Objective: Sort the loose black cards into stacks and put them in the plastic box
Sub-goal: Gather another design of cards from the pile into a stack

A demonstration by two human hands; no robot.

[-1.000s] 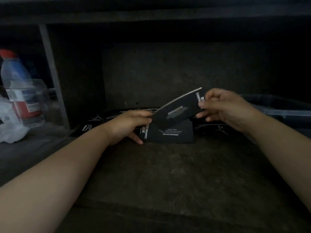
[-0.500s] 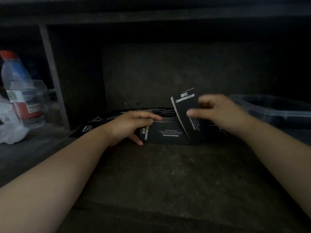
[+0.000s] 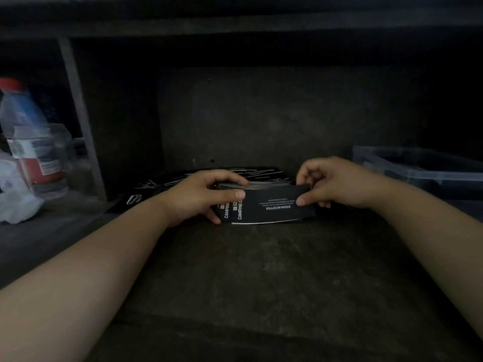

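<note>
In the head view, the stack of cards [image 3: 271, 205] rests on the dark shelf [image 3: 261, 270], its printed face tilted towards the camera, with loose cards [image 3: 251, 173] spread just behind it. The left hand [image 3: 206, 194] grips the stack's left end, fingers curled over the top. The right hand [image 3: 337, 182] pinches the front card's right end between thumb and forefinger. The step probably goes best if that card is slid flush and the lower edges are tapped square. Only then should the stack be carried to the plastic box [image 3: 418, 165] at far right.
</note>
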